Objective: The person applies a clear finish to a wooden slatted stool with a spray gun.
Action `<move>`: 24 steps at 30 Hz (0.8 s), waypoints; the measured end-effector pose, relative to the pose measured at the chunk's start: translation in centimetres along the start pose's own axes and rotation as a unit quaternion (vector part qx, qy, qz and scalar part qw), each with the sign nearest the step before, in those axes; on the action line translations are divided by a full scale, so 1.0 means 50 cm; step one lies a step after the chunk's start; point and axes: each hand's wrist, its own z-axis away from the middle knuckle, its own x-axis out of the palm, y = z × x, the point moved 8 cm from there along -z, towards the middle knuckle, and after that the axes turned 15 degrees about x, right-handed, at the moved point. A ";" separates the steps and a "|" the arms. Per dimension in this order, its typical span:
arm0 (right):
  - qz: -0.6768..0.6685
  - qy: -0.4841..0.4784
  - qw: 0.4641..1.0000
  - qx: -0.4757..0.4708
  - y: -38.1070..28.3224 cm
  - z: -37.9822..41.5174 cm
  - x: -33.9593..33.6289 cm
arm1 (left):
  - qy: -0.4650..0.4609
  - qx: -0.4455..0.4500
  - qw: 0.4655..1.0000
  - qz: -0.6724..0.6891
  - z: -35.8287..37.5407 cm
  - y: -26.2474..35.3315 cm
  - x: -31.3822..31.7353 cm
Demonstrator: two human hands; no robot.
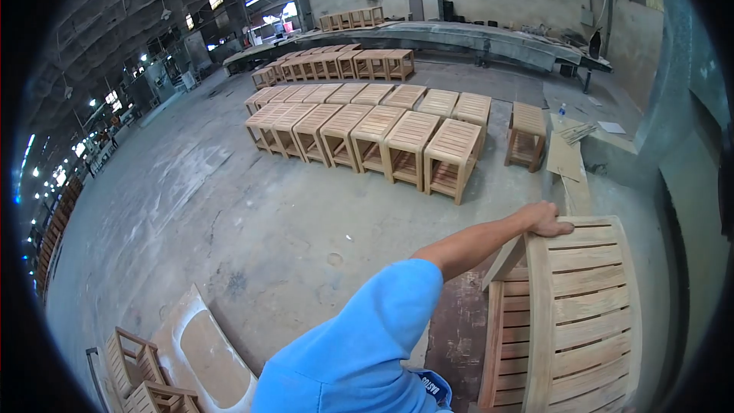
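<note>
My left hand [546, 219] reaches out from a blue sleeve and grips the far corner of a slatted wooden stool [585, 298] at the lower right. The thumb lies on the stool's top edge; the other fingers are mostly hidden at the corner. The stool's top is pale wood with several slats and dark gaps between them. A lower slatted shelf [511, 336] of redder wood shows at its left side. I cannot see my right hand.
Rows of slatted stools [375, 124] stand on the concrete floor ahead, with a single stool [527, 126] to their right. Beyond it lie a bottle [562, 111] and thin wood strips [577, 132]. A long workbench [474, 37] runs along the back. More wooden pieces [138, 359] stand lower left.
</note>
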 end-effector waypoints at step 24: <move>-0.314 -0.228 0.917 0.093 0.041 0.284 0.144 | 0.109 0.009 0.979 0.169 0.461 -0.058 -0.066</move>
